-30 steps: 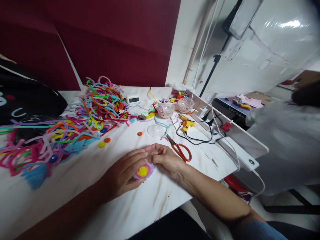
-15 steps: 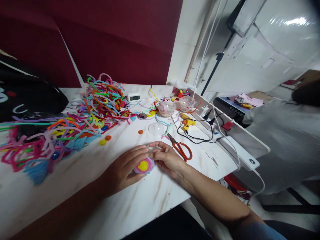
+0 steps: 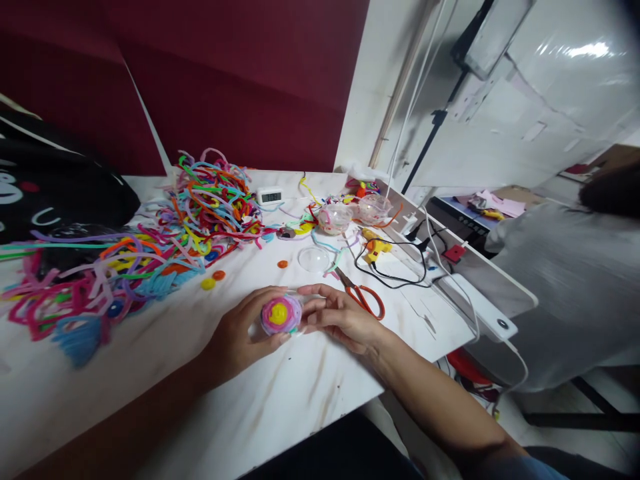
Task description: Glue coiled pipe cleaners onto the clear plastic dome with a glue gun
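My left hand [image 3: 245, 327] is wrapped round a small round pipe-cleaner ball [image 3: 280, 316], fingers over its top and thumb below. The ball has a yellow centre ringed with pink and lilac, and a bit of teal shows at its lower right. At its right side, my right hand [image 3: 335, 317] grips the edge with bent fingers; the exact contact is partly hidden. Orange-handled scissors [image 3: 367, 300] lie just beyond the right hand. A clear plastic half shell [image 3: 314, 259] rests on the table behind the hands.
Loose pipe cleaners [image 3: 210, 200] are heaped at the back left, beside a black bag [image 3: 60, 180]. A small digital clock [image 3: 271, 197], clear bowls [image 3: 335, 219] and a yellow glue gun [image 3: 376, 249] with its cable stand behind. A person in grey [image 3: 565, 287] is at the right.
The left hand has tilted the ball so more of its yellow-centred face shows, and it sits slightly higher and further left. The right hand's fingers have shifted along its edge.
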Motion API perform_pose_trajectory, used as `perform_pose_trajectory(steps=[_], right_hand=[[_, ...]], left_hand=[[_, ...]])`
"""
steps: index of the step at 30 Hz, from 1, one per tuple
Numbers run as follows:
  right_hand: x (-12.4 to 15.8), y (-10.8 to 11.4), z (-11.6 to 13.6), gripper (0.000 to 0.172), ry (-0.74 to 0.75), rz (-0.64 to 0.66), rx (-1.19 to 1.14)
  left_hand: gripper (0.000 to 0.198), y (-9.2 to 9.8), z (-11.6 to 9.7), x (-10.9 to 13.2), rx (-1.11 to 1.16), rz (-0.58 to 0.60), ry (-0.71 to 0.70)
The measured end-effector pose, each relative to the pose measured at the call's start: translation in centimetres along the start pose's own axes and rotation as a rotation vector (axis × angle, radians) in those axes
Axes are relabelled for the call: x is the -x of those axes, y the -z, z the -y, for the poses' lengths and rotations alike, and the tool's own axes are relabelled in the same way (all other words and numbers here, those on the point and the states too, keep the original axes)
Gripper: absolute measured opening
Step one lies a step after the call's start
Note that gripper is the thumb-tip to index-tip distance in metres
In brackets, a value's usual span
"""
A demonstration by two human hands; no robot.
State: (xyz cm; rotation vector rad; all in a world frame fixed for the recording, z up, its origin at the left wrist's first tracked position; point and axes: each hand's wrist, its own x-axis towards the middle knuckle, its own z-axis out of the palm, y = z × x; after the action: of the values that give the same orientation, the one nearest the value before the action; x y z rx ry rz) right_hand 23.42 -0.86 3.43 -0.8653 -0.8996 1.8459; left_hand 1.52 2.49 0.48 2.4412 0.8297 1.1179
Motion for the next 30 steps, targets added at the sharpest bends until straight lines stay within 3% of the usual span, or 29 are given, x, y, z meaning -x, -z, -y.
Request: perform_pose_trajectory(steps=[9, 15, 23, 30], right_hand=[[-0.3, -0.5, -1.1, 0.066, 0.134, 0.007, 0.175], [-0.4, -0.5, -1.4, 0.053, 0.201, -0.032, 0.355], [-0.6, -0.2, -2.1, 0.051, 0.26, -0.037, 0.43], [-0.2, 0.5, -2.0, 0.044, 0.309, -0.12, 0.817]], left_hand=[[0.04, 0.2, -1.0, -0.5, -0.019, -0.018, 0.115], [0.04, 0.0, -1.1, -0.4, -0.013, -0.011, 0.126], [0.041, -0.1, -1.1, -0.4, -0.025, 0.0, 0.15], [0.042, -0.5, -0.7, -0.5, -0.034, 0.029, 0.153]])
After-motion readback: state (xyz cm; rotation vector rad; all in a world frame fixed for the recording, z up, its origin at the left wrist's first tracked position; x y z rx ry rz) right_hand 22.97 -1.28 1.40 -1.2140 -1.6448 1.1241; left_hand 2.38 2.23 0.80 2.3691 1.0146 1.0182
